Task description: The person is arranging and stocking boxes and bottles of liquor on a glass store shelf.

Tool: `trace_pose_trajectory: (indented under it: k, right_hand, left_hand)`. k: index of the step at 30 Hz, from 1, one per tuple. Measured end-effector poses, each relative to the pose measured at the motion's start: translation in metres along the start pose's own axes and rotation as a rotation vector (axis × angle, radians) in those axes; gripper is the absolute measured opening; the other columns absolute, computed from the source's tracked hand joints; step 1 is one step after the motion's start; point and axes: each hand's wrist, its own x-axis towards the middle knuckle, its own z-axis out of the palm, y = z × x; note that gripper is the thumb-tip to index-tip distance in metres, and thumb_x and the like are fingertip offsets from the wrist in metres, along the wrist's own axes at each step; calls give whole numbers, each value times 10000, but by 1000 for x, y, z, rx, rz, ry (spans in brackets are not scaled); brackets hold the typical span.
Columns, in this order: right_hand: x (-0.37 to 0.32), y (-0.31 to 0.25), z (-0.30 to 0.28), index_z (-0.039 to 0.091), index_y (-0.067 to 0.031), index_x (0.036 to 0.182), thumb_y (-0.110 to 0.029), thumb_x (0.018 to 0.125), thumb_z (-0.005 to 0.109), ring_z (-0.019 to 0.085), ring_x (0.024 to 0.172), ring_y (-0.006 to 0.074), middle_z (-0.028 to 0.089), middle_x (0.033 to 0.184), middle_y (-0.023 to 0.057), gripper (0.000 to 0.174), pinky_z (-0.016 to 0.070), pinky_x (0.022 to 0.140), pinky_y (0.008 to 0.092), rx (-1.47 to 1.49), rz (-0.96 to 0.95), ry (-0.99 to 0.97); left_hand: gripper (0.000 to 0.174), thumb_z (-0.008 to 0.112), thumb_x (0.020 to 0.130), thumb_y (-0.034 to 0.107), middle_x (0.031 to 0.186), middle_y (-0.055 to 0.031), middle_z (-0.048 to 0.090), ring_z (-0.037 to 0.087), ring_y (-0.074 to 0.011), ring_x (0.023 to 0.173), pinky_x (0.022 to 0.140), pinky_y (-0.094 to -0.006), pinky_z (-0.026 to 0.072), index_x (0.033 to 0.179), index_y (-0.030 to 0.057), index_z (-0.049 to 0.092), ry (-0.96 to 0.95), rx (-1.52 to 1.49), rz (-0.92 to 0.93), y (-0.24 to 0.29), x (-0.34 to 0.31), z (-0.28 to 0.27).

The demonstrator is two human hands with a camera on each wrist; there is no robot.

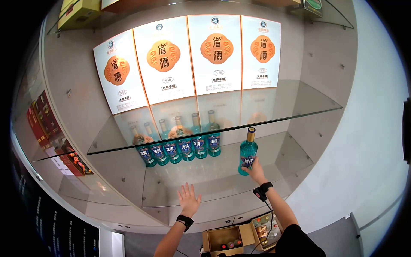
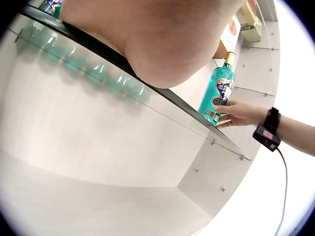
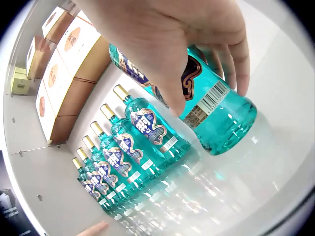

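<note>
My right hand (image 1: 257,172) grips a turquoise glass liquor bottle (image 1: 248,150) with a gold cap and blue label. Thumb and fingers wrap its lower body in the right wrist view, and the bottle's base (image 3: 229,132) is close over the glass shelf. To its left, several matching bottles (image 1: 186,150) stand upright in a row on the lower glass shelf (image 1: 218,182). At that shelf's front edge, my left hand (image 1: 189,201) has its fingers spread and holds nothing. The heel of this hand (image 2: 162,44) fills the top of the left wrist view.
An upper glass shelf (image 1: 299,100) overhangs the bottles, carrying several white boxes (image 1: 216,55) with orange emblems. Below the cabinet are an open carton (image 1: 214,240) with bottles inside and another filled box (image 1: 261,222). A cable (image 2: 286,184) hangs from the right wrist camera.
</note>
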Motion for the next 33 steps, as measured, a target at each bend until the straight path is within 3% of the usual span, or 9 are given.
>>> trace_pose_trajectory:
  k: [7,17,21,24,25,27,29,33]
  right_hand:
    - [67,24,24,331,20,1068,-202,615,785,531,952,385,527,1019,236,678,438,788,406,28,-88,93]
    - [138,22,56,346,25,1046,-153,591,789,521,966,404,529,1020,253,660,438,801,419,11,38,10]
    - [166,35,79,441,-3,1080,-169,583,794,556,923,352,570,992,180,632,453,772,396,-17,-55,-5]
    - [165,40,71,463,-54,1142,-174,585,790,558,888,288,566,1004,124,657,444,754,356,208,-202,-67]
    - [166,45,73,463,-54,1142,-174,585,790,558,888,288,566,1004,124,657,444,754,356,202,-195,-73]
    - [170,51,76,463,-59,1146,-168,596,781,545,906,275,556,1010,125,644,439,762,354,140,-380,-75]
    - [163,33,74,487,-69,1128,-168,604,776,537,909,271,555,1000,117,606,436,764,354,213,-311,-118]
    - [159,19,88,523,-51,1028,-141,614,769,547,842,254,571,947,113,490,442,725,351,273,-386,-121]
  left_hand:
    - [643,381,844,465,1409,-165,199,161,-354,1296,1029,-521,94,1340,66,288,-3,64,-20,3,0,-2]
    - [621,394,839,441,1400,-170,219,186,-361,1285,1018,-529,122,1328,65,317,7,160,-17,9,-1,-8]
    - [613,402,836,421,1395,-179,223,191,-363,1282,1008,-535,150,1326,61,319,-3,166,-3,9,1,-10]
    - [612,403,836,412,1394,-183,219,193,-364,1280,1003,-540,158,1327,58,315,-22,154,-6,11,2,-13]
    - [612,403,836,412,1394,-183,219,193,-364,1280,1003,-540,158,1327,58,315,-31,147,-7,13,1,-12]
    - [611,408,834,404,1393,-184,218,193,-364,1278,1000,-544,160,1327,55,311,-20,176,-8,12,2,-11]
    - [610,411,833,401,1393,-185,217,195,-365,1278,999,-546,161,1324,53,314,-14,179,-4,12,2,-13]
    - [606,422,831,394,1390,-188,221,202,-366,1275,996,-552,161,1319,50,321,-4,178,13,13,2,-16]
